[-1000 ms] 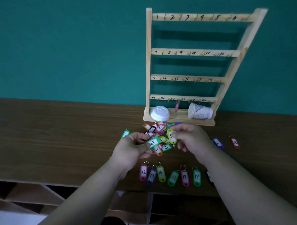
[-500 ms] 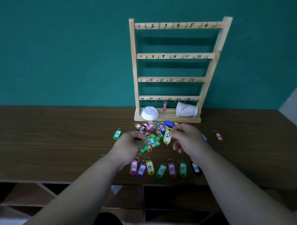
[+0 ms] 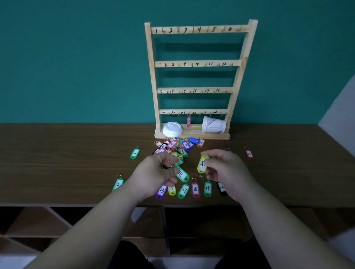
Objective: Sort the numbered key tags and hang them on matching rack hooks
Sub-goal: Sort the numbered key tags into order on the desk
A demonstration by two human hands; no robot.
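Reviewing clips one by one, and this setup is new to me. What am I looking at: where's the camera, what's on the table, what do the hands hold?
No machine: a person's two bare hands, filmed by one head-worn camera looking down. On the table stands a wooden rack with hooks numbered 1 to 24; one pink tag hangs from its bottom row. A white lid and a tipped paper cup sit at its base. Numbered tags lie in a pile and a front row. The left hand holds a green tag; the right hand pinches a yellow tag.
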